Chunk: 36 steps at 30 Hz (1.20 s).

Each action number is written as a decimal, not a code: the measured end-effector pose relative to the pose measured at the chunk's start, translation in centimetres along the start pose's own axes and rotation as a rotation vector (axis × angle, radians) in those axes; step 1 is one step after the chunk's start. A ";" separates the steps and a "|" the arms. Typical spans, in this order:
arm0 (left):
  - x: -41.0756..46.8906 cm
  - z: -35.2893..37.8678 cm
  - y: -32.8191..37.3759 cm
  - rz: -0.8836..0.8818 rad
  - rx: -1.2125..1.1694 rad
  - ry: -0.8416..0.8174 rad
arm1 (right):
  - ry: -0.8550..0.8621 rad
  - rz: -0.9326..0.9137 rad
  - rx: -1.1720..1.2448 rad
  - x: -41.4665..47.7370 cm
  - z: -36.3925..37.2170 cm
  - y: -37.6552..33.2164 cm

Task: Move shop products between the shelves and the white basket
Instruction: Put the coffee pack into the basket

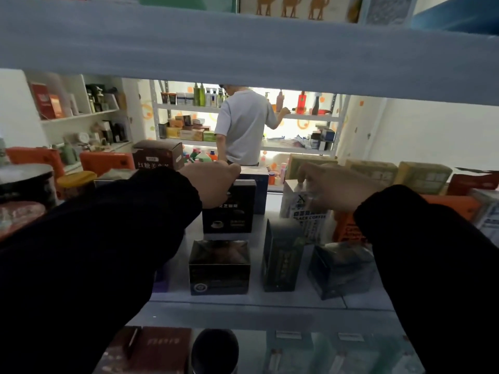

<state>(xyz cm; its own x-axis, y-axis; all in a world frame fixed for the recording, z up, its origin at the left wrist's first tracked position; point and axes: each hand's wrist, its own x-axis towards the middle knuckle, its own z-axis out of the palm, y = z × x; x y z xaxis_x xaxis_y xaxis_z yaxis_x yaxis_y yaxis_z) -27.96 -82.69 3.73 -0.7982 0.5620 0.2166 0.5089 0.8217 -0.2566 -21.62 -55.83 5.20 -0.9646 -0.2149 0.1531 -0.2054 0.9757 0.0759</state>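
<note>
Both my arms, in black sleeves, reach into a shelf bay. My left hand (213, 182) grips the top of an upright black coffee box (229, 211). My right hand (334, 187) holds the top of a white coffee box (305, 211) with dark print. In front of them stand a black cube box (219, 267), a narrow dark box (280, 257) and a dark wrapped box (341, 268) on the grey shelf board (243, 300). The white basket is out of sight.
The shelf above (243, 44) hangs low over my hands. Orange boxes (105, 160), a brown box (158, 155) and tan boxes (421, 175) crowd the back and sides. A person (243, 125) stands at a far shelf. Boxes and a dark cup (216, 349) sit on the shelf below.
</note>
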 end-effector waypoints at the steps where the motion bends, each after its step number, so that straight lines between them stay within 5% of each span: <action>1: 0.0 -0.1 0.0 0.006 0.008 -0.006 | 0.016 -0.002 0.062 -0.1 -0.1 -0.1; 9: -1.2 -1.6 0.9 -0.051 -0.058 -0.092 | 0.386 -0.093 0.292 -3.7 -1.3 0.5; 15: -5.1 -5.8 6.4 -0.108 -0.324 0.406 | 0.610 -0.206 0.568 -8.4 -1.9 2.9; 19: -8.6 -8.2 14.2 -0.076 -0.601 0.402 | 0.698 -0.275 0.801 -11.7 -1.7 5.1; 26: -9.6 -7.5 23.0 -0.101 -0.784 0.254 | 0.534 -0.292 1.209 -16.9 -1.8 7.9; 30: -11.2 -5.7 26.5 -0.178 -1.117 0.235 | 0.458 -0.140 1.313 -19.0 0.1 8.3; 36: -15.3 -1.9 30.8 -0.371 -1.547 0.132 | 0.111 -0.045 1.696 -22.7 6.7 7.6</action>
<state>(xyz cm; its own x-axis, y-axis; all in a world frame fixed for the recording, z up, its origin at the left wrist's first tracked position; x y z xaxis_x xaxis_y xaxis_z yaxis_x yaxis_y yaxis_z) 0.57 -65.78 -5.70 -0.9564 0.2544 0.1436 0.1887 0.1627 0.9685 -2.40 -43.29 -4.34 -0.9532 -0.1718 0.2487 -0.2340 -0.1013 -0.9669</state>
